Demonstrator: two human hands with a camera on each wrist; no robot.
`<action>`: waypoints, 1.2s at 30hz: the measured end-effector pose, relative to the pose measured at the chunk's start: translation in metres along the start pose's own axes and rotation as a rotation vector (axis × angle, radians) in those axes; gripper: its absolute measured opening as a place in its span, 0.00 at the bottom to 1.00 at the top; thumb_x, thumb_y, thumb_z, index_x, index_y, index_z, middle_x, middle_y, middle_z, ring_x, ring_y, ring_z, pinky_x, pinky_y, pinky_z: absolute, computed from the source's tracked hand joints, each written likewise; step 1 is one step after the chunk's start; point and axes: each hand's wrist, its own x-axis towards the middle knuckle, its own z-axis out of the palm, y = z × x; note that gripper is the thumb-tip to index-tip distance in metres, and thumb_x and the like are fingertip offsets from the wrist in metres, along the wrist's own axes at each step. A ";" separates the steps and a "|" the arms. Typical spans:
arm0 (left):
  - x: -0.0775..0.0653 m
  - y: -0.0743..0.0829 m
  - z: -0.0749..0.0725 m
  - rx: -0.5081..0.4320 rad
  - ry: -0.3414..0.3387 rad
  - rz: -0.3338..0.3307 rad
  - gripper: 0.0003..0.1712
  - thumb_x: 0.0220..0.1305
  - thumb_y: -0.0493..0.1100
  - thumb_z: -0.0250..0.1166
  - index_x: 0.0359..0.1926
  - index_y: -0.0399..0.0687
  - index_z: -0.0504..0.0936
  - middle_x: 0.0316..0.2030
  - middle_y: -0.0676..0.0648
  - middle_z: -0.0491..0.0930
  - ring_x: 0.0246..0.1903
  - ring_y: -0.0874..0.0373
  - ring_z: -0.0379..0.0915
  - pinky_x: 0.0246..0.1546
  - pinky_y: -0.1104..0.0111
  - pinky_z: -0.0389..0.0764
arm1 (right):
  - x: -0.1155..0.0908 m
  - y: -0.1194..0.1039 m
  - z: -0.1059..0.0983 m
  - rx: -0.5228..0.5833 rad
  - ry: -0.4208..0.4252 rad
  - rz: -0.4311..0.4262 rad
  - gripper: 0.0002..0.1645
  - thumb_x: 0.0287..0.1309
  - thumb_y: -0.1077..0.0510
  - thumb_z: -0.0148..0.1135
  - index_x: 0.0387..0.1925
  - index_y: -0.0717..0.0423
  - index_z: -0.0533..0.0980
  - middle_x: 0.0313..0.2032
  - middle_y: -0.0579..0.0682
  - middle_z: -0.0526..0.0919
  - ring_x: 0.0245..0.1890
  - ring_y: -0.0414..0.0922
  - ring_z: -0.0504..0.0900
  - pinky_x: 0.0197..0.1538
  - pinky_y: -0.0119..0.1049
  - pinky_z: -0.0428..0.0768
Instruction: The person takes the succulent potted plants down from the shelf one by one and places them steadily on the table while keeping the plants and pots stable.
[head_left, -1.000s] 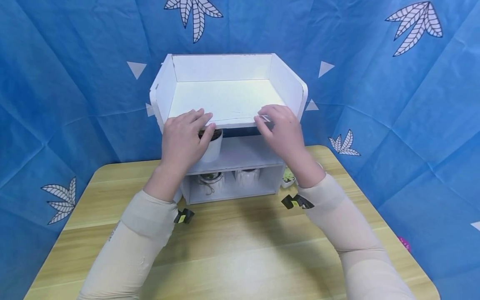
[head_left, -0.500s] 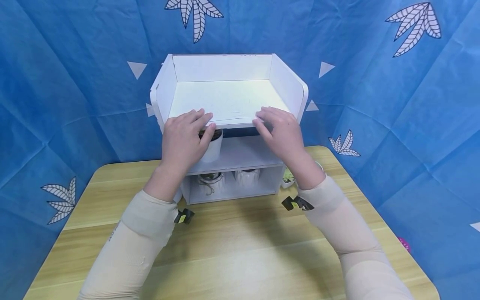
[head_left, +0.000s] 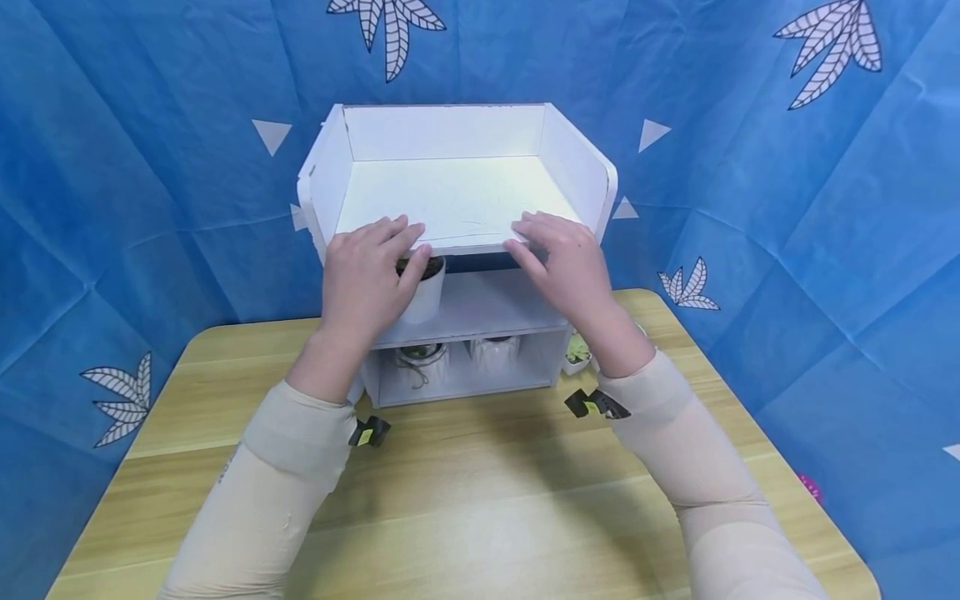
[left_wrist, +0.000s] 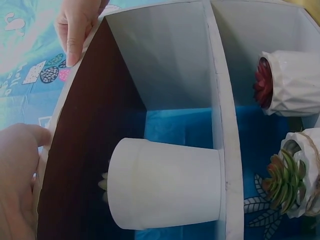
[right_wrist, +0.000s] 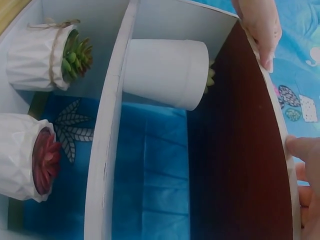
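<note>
A white tiered shelf (head_left: 450, 196) stands at the back of the table. My left hand (head_left: 366, 279) lies at the left of its top tier's front edge, fingers over the board and thumb at the edge. My right hand (head_left: 566, 262) touches that edge farther right, with its fingers bent and the thumb apart from them. Beneath the top board, a plain white flower pot (left_wrist: 165, 185) stands on the middle tier. Lower down are two ribbed white pots, one with a red succulent (right_wrist: 46, 157), the other, tied with twine, with a green succulent (right_wrist: 75, 60).
A small potted green plant (head_left: 576, 354) stands right of the shelf, partly behind my right wrist. Another white object (head_left: 356, 392) shows beside my left wrist. The wooden table (head_left: 480, 500) has rounded corners, and a blue patterned cloth (head_left: 150, 167) hangs behind it.
My right hand has shifted very slightly along the front edge. The left hand, the shelf and the pots stay in place.
</note>
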 end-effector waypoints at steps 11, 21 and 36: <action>0.000 0.000 -0.001 -0.008 0.008 0.002 0.29 0.75 0.61 0.50 0.67 0.55 0.77 0.67 0.48 0.73 0.68 0.50 0.66 0.65 0.49 0.65 | 0.001 0.000 -0.002 0.002 -0.002 -0.011 0.26 0.67 0.42 0.62 0.58 0.53 0.82 0.60 0.50 0.80 0.66 0.47 0.74 0.70 0.46 0.65; 0.000 0.002 -0.001 0.006 -0.009 -0.001 0.30 0.75 0.62 0.48 0.67 0.54 0.76 0.67 0.46 0.73 0.68 0.48 0.65 0.65 0.48 0.63 | 0.001 -0.002 -0.002 -0.007 -0.001 -0.002 0.26 0.67 0.42 0.62 0.58 0.53 0.82 0.60 0.50 0.80 0.65 0.48 0.75 0.70 0.46 0.66; 0.002 0.002 -0.005 -0.031 -0.035 -0.019 0.29 0.75 0.62 0.50 0.66 0.54 0.77 0.67 0.46 0.74 0.68 0.48 0.65 0.63 0.48 0.64 | 0.002 -0.002 0.000 -0.022 0.004 -0.003 0.26 0.67 0.42 0.62 0.58 0.52 0.82 0.61 0.49 0.80 0.65 0.47 0.75 0.70 0.46 0.67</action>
